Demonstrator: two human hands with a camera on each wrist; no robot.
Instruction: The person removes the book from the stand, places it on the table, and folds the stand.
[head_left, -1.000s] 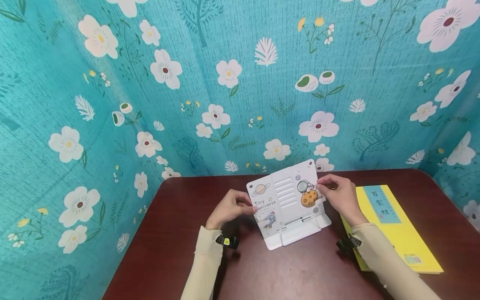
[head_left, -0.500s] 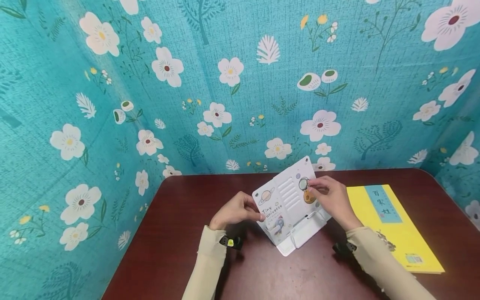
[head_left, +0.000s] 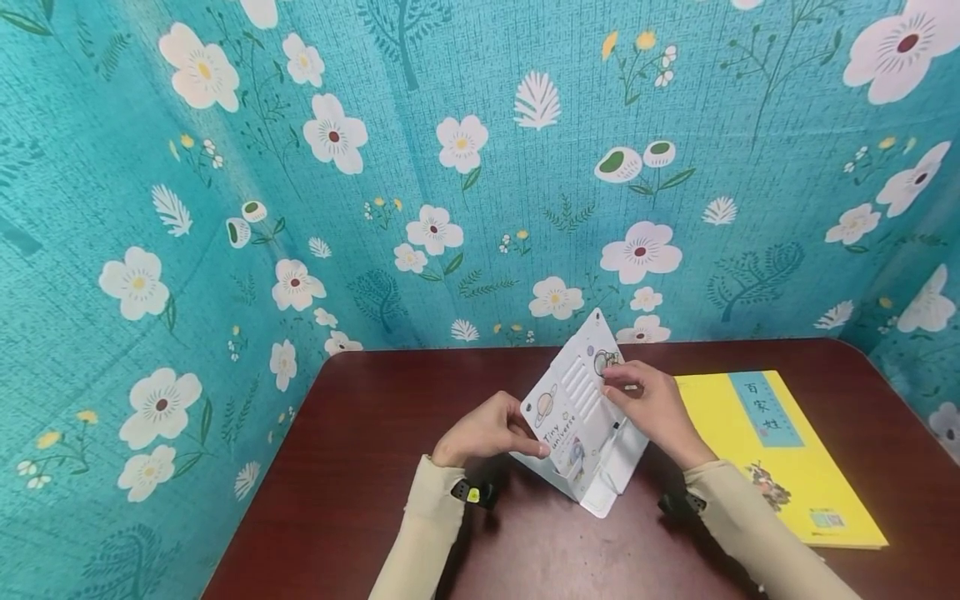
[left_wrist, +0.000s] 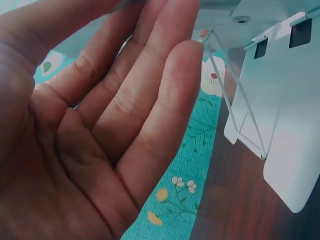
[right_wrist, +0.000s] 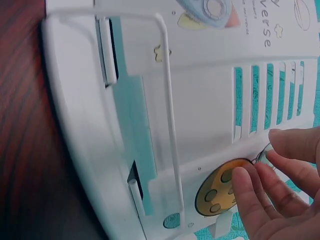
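A white book stand point(head_left: 592, 404) printed with a planet, a rocket, an astronaut and "Tiny universe" stands tilted back on the table. My left hand point(head_left: 483, 429) holds its left edge, thumb in front and fingers behind. In the left wrist view the fingers point(left_wrist: 145, 100) reach up behind the panel, tips partly cut off; the stand's back support point(left_wrist: 287, 115) and thin wire brace show beside them. Loosely curled, my right hand point(head_left: 651, 408) is at the front of the panel's right side. In the right wrist view its fingertips point(right_wrist: 245, 175) overlap the moon drawing; whether they touch is unclear.
A yellow book point(head_left: 795, 467) with a blue title label lies flat at the right, beside my right forearm. The dark red-brown table point(head_left: 360, 467) ends at a teal flowered curtain point(head_left: 465, 183) behind and at the left. A black camera is strapped to each wrist.
The stand has turned, its right side swinging back and its left side coming forward and rightward. My left hand moved right with it; the right hand went from the right edge to the panel's front.
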